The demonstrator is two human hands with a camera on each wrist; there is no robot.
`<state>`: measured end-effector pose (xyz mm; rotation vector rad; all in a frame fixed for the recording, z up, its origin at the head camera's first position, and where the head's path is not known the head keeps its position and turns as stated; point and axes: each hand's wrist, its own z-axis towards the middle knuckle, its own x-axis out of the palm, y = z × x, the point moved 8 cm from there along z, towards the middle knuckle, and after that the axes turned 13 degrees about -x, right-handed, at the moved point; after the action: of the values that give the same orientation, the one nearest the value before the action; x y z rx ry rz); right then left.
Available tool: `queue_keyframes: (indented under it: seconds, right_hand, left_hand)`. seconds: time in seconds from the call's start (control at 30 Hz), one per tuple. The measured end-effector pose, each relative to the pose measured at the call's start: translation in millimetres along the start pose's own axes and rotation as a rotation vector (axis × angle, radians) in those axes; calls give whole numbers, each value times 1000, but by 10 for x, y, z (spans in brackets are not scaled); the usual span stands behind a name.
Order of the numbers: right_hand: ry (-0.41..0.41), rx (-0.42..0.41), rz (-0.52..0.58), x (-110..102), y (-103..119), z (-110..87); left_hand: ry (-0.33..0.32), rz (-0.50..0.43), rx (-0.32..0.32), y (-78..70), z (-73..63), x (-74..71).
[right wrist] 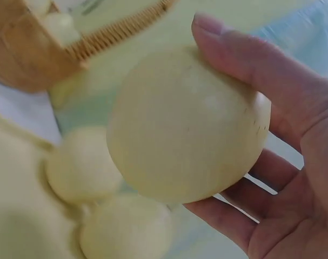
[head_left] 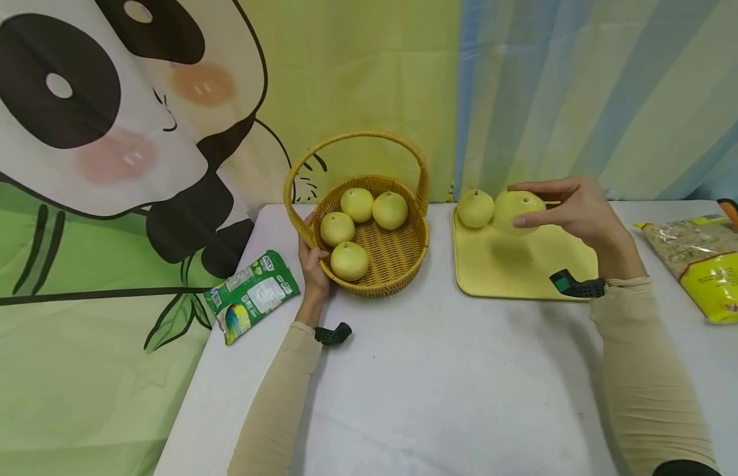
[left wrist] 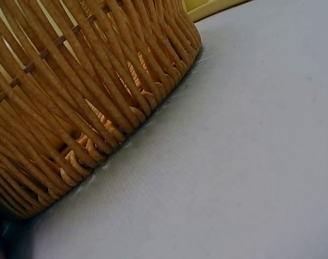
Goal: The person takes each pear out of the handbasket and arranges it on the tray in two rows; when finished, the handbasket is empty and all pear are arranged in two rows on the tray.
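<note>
Right side of the frame: we find the right hand (head_left: 589,211) raised over the yellow tray (head_left: 494,277), its fingers (head_left: 547,188) spread about as wide as one pale green fruit (head_left: 512,210). The right wrist view shows the thumb across the fruit's top and the other fingers bent against its far and lower sides; the grip is one-handed. Below it we count two more fruits (right wrist: 128,226), side by side at the tray's edge.

Centre-left: the left hand (head_left: 313,264) holds the wicker basket (head_left: 389,254) at its left side, thumb at the rim, remaining fingers against the outer wall and partly hidden, so their exact spread we cannot tell. The basket stands upright on the white bench (head_left: 428,383), handle (head_left: 369,134) raised. Inside we count four fruits (head_left: 349,262), grouped towards the left and far sides.

We note a green packet (head_left: 252,296) left of the basket and a clear-and-yellow bag (head_left: 711,271) at far right.
</note>
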<state>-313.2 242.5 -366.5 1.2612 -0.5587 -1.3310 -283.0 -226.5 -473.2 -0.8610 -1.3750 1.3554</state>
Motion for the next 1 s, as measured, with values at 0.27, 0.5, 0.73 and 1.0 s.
queue_keyframes:
  seconds: [0.27, 0.5, 0.73, 1.0]
  right_hand:
    - [-132, 77, -17, -523, -283, -159]
    - [-186, 186, 42, -701, -591, -232]
    - [-187, 246, 53, -717, -896, -233]
    - [-165, 283, -11, -693, -1092, -277]
  left_hand:
    - [-8, 18, 3, -18, -6, -5]
    - [-11, 18, 0, -22, -8, -13]
    - [-11, 14, -3, -25, -9, -10]
    - [-4, 3, -3, -17, -12, 5]
